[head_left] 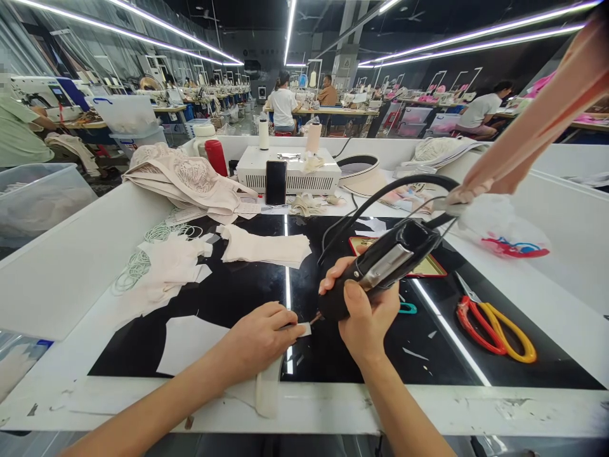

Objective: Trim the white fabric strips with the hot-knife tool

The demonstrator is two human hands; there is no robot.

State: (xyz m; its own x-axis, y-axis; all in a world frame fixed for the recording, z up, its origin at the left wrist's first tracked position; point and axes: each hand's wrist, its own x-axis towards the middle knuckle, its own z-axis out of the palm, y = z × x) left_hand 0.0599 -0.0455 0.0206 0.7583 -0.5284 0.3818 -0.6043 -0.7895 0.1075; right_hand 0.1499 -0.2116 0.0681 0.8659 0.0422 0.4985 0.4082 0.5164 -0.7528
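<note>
At lower centre of the frame, the left hand [264, 336] pinches a small, flat white piece of material [305, 329] between thumb and fingers, apparently to steady its protruding end over the glossy black work surface [328, 362]. The right hand [366, 333] wraps its fingers around a rounded black handheld tool with a silver metal strip [390, 263], its tip angled toward the piece; contact is unclear. A pale-pink fabric band [528, 130] at upper right probably bears some of the tool's weight.
</note>
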